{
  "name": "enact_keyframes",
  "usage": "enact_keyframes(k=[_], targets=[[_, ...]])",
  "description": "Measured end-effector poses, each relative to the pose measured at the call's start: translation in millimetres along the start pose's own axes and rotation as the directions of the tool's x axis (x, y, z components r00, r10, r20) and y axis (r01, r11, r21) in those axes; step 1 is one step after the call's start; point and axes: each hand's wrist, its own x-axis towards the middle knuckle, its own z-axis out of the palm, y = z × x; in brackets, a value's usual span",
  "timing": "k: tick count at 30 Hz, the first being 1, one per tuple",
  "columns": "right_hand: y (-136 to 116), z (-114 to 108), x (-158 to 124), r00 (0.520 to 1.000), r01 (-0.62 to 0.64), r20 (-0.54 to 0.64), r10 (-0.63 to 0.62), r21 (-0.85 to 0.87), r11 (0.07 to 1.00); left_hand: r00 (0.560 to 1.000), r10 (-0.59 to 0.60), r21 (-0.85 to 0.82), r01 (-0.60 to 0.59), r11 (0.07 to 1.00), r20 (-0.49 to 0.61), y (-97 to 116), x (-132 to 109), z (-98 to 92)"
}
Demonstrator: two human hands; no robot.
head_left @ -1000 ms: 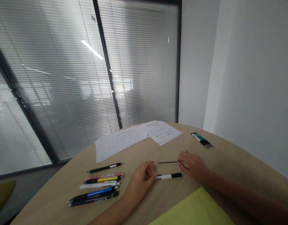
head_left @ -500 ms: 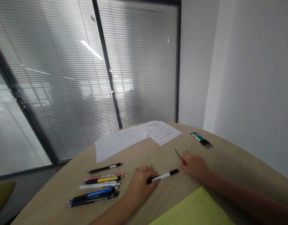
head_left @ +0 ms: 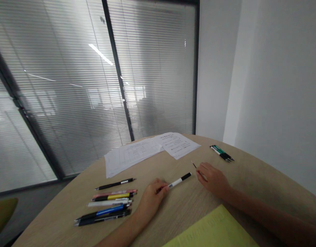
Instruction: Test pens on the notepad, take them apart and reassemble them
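Observation:
My left hand (head_left: 154, 195) pinches one end of a white pen barrel (head_left: 176, 183) with a black grip, which points up and to the right over the wooden table. To its right, my right hand (head_left: 209, 176) holds a thin dark refill (head_left: 193, 164) between thumb and fingertips. The refill's tip sticks out to the upper left, and its other end is hidden in the fingers. A gap separates the barrel's black end from my right hand.
Several pens (head_left: 113, 197) lie in a row at the left. Green and white pens (head_left: 222, 153) rest at the right. Printed sheets (head_left: 133, 154) cover the table's far side, and a yellow sheet (head_left: 212, 230) lies at the near edge.
My left fingers have closed more around the barrel's end, and its black end has swung up and left. My right hand has shifted slightly up and left; less of the refill shows.

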Motion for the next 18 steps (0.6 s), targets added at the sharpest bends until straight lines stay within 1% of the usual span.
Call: enact_keyframes(k=[2,3,6,9,12,16,18], targets=[[-1.0,-0.6,-0.4,0.989,0.144,-0.047,-0.140,0.092,0.985,1.000,0.024,-0.002,-0.024,1.000,0.005,1.7,-0.5,-0.3],[-1.5,-0.9,-0.7,0.980,0.196,-0.055,-0.191,0.121,0.973,0.999,0.039,-0.002,-0.039,0.999,0.009,2.8,-0.9,-0.4],[-2.6,-1.4,-1.4,0.959,0.282,-0.043,-0.279,0.155,0.947,0.997,0.074,0.000,-0.074,0.997,0.015,5.7,-1.9,-0.8],[-2.6,-0.8,-1.4,0.952,0.306,-0.028,-0.305,0.168,0.937,0.997,0.079,-0.002,-0.079,0.997,0.006,6.3,-2.4,-0.5],[-2.3,-0.4,-1.1,0.954,0.295,-0.001,-0.300,0.186,0.937,0.999,0.047,-0.019,-0.048,0.999,-0.017,5.8,-2.5,0.3],[-2.2,-0.7,-0.8,0.966,0.250,0.012,-0.259,0.211,0.945,0.998,-0.065,-0.034,0.065,0.997,0.009,5.5,-1.4,0.5],[-1.5,0.0,-0.6,0.973,0.224,0.005,-0.231,0.233,0.946,0.993,-0.121,-0.032,0.121,0.992,0.003,4.9,-0.5,0.1]])
